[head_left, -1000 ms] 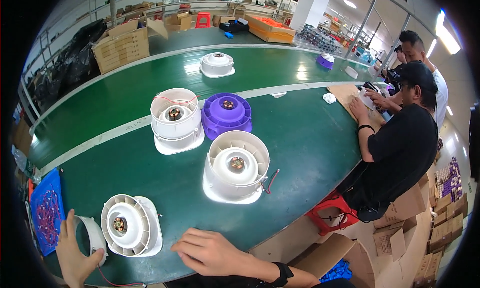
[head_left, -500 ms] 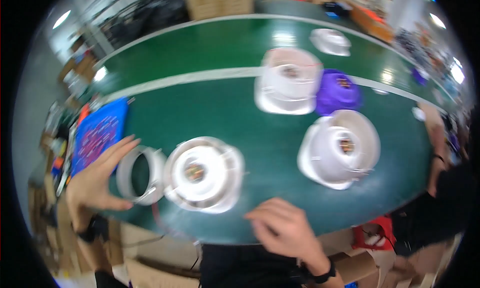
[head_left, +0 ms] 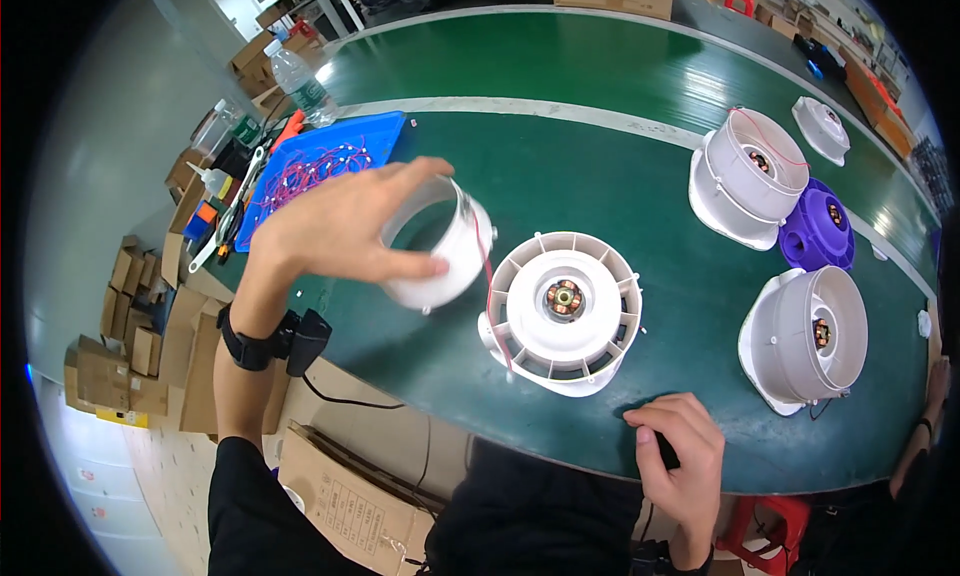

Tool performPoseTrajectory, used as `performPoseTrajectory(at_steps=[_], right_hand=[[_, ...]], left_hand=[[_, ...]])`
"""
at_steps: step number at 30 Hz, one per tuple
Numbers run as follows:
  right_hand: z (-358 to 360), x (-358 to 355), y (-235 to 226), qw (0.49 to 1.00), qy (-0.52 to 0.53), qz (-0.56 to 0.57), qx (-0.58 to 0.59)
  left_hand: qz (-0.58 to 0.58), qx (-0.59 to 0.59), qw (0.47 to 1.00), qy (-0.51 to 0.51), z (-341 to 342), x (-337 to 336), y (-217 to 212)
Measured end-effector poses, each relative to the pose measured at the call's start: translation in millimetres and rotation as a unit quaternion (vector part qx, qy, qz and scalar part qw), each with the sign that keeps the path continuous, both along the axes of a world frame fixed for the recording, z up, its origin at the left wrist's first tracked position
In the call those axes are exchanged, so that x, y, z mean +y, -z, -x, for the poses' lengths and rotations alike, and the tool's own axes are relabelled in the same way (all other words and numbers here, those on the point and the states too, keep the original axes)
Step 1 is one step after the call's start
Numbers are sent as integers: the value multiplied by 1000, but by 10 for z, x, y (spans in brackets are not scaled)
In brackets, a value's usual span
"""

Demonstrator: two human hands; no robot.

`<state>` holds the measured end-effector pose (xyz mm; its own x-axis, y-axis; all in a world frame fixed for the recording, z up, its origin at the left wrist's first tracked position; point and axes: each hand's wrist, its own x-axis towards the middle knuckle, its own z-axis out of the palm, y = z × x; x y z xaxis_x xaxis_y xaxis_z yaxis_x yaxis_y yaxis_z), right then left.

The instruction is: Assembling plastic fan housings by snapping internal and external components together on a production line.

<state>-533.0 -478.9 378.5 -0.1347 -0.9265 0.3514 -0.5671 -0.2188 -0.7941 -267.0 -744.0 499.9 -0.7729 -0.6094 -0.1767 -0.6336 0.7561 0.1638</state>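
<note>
My left hand (head_left: 345, 221) grips a white plastic ring (head_left: 462, 261), thumb on its near wall and fingers at the far rim. The ring is tilted, and a thin red wire (head_left: 489, 286) hangs from its right side. To its right sits a white round fan housing (head_left: 540, 321) with radial ribs and a copper-wound motor core (head_left: 564, 298) in the middle; the wire's end lies across the housing's left rim. My right hand (head_left: 682, 456) rests at the near table edge, fingers curled in, with nothing visible in them.
A blue tray (head_left: 385, 126) of red wires lies at the left, beside bottles (head_left: 300, 84) and hand tools. On the right stand two white cylindrical housings (head_left: 790, 346), a purple one (head_left: 822, 238) and a white cover (head_left: 822, 131). Another person's arm (head_left: 935, 396) shows at the right edge.
My left hand has closed on the white ring and tilted it, with the red wire now trailing over the housing. The head view has swung left. My right hand stays curled near the edge.
</note>
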Motion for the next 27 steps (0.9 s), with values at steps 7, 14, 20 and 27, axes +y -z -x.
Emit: performPoseTrajectory(at_steps=[7, 14, 20, 27], right_hand=[[-2, 5, 28, 1000, -8, 4, -6], [56, 32, 24, 1000, -5, -2, -26], [71, 35, 54, 999, -15, 14, -25], [96, 56, 70, 999, -20, 19, -22]], left_hand=[[-68, 162, 983, -45, 331, 80, -152], [46, 135, 990, 0, 938, 865, -20], [163, 110, 980, 8, 1050, 948, 215], [160, 110, 981, 13, 1108, 1007, 196]])
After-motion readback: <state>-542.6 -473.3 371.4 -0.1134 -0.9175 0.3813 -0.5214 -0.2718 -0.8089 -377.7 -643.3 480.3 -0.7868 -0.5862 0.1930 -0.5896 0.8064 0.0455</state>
